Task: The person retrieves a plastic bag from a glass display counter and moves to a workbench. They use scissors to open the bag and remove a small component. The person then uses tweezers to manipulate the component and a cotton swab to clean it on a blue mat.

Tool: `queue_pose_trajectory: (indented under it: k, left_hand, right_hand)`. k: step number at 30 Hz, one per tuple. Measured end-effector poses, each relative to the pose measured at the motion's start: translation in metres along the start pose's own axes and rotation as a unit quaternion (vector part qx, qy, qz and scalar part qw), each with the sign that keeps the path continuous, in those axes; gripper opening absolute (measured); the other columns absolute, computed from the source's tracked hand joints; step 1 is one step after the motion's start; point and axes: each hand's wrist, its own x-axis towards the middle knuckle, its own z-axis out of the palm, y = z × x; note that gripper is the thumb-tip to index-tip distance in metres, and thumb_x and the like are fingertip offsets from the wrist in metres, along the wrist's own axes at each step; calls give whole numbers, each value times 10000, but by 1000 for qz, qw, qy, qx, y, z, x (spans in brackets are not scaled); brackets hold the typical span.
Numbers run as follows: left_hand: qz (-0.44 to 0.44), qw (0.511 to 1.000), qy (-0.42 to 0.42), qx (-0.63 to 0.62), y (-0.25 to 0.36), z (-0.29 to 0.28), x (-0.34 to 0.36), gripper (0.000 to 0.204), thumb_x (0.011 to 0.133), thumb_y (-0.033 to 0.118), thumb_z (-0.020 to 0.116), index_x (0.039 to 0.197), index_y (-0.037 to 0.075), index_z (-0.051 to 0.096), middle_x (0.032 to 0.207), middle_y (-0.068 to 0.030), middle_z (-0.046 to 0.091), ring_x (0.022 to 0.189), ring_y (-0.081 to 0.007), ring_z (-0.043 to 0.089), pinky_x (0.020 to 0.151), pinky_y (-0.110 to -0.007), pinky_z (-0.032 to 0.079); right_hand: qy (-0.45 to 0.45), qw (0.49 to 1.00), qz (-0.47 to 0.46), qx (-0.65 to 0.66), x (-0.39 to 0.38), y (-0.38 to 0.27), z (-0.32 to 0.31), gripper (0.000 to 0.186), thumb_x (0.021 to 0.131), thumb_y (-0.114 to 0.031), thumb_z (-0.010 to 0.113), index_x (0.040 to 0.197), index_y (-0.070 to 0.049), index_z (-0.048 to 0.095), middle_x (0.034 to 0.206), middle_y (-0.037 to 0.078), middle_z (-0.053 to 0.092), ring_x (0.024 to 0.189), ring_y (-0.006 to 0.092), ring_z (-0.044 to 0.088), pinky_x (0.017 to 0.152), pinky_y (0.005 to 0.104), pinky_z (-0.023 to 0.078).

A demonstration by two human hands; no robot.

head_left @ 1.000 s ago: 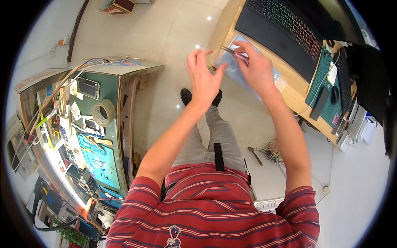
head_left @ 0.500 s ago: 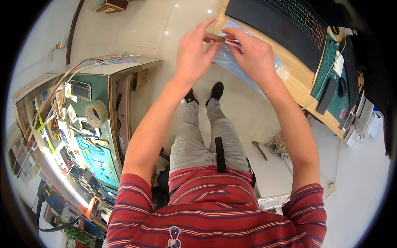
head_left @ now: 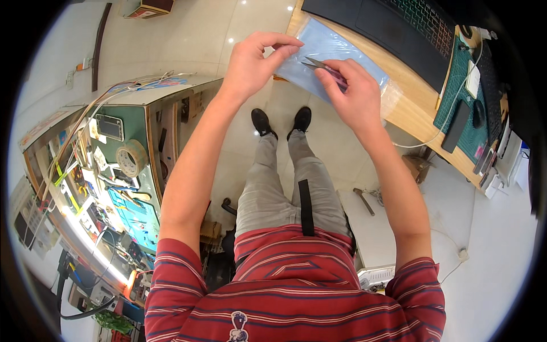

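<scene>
My left hand (head_left: 252,64) is raised at the left end of a pale blue plastic bag (head_left: 336,48), thumb and index fingertips close together; whatever they hold is unclear. My right hand (head_left: 353,94) grips scissors (head_left: 319,65) with purplish handles, their pointed metal blades angled left over the bag. The bag overlaps the wooden desk's front edge (head_left: 416,122), below a black laptop (head_left: 376,23) with a lit keyboard.
A cluttered workbench (head_left: 149,122) with tape roll (head_left: 131,157), phone and cables stands at left. At right are a green mat (head_left: 453,85), mouse (head_left: 477,114) and keyboard (head_left: 491,85). A hammer (head_left: 364,200) lies below my right forearm; my feet are on tiled floor (head_left: 250,23).
My left hand has moved left, to the bag's end. My right hand has moved down, and the blades now show separately over the bag, clear of my left fingers.
</scene>
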Motion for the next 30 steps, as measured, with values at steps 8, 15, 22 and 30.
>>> queue_pose_trajectory:
  k: [8, 15, 22, 30]
  left_hand:
    - [15, 1000, 1, 3, -5, 1, 3, 139, 906, 159, 697, 1012, 118, 777, 985, 28, 756, 884, -90, 599, 773, -253, 422]
    - [23, 1000, -2, 3, -5, 1, 5, 134, 909, 153, 695, 1007, 110, 776, 988, 17, 757, 904, -98, 616, 776, -255, 432]
    - [3, 1000, -10, 5, -1, 0, 5, 130, 912, 136, 683, 1000, 97, 771, 986, 14, 756, 908, -107, 614, 771, -262, 439]
    - [2, 1000, -13, 3, -2, 0, 7, 131, 898, 149, 699, 995, 105, 776, 970, -4, 750, 881, -141, 603, 785, -295, 480]
  right_hand:
    - [-30, 999, 13, 6, 11, -7, 5, 259, 874, -320, 719, 939, -71, 748, 849, 64, 705, 757, 225, 701, 663, 328, 538]
    - [-44, 998, 29, 21, 18, -9, 5, 235, 878, -309, 712, 921, -85, 764, 818, 64, 700, 743, 226, 696, 658, 340, 530]
    - [-58, 998, 26, 22, 19, -7, 5, 237, 878, -315, 710, 919, -89, 767, 797, 62, 694, 724, 237, 684, 649, 349, 524]
    - [-61, 998, 30, 15, 20, -7, 6, 240, 880, -324, 707, 907, -94, 767, 812, 63, 702, 721, 239, 682, 652, 351, 524]
